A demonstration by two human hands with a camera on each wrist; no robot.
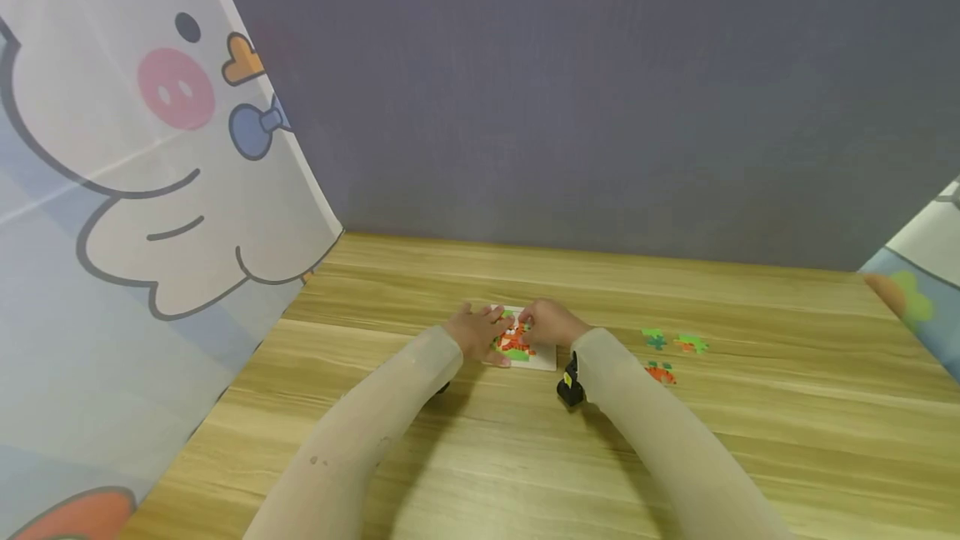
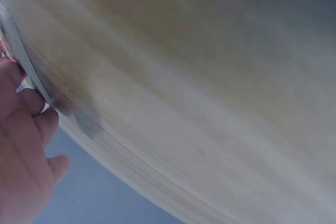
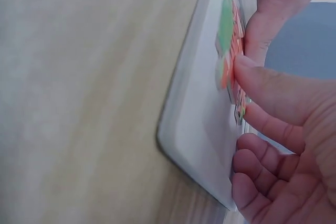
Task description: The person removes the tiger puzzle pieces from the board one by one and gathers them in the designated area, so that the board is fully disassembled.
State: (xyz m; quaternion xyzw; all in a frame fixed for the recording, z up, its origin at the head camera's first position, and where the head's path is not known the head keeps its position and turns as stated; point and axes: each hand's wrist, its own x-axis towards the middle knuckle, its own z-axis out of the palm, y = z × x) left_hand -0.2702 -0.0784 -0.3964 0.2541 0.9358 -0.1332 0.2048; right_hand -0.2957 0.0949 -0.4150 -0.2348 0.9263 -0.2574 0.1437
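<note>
A white puzzle board (image 1: 546,359) lies on the wooden table, with joined jigsaw pieces (image 1: 514,343) on it showing an orange tiger on green. My left hand (image 1: 477,333) rests over the board's left side, fingers spread across the pieces. From the right, my right hand (image 1: 553,323) reaches onto the board. In the right wrist view its thumb and index finger pinch a jigsaw piece (image 3: 226,73) at the edge of the picture, while the other fingers (image 3: 252,169) curl against the board. The left wrist view catches my left fingers (image 2: 34,100) at the board's edge.
Several loose jigsaw pieces (image 1: 691,343) lie right of the board, one with orange stripes (image 1: 661,373) nearer my right forearm. A grey wall (image 1: 585,107) rises behind the table (image 1: 480,473). A cartoon-printed sheet (image 1: 172,215) hangs at the left.
</note>
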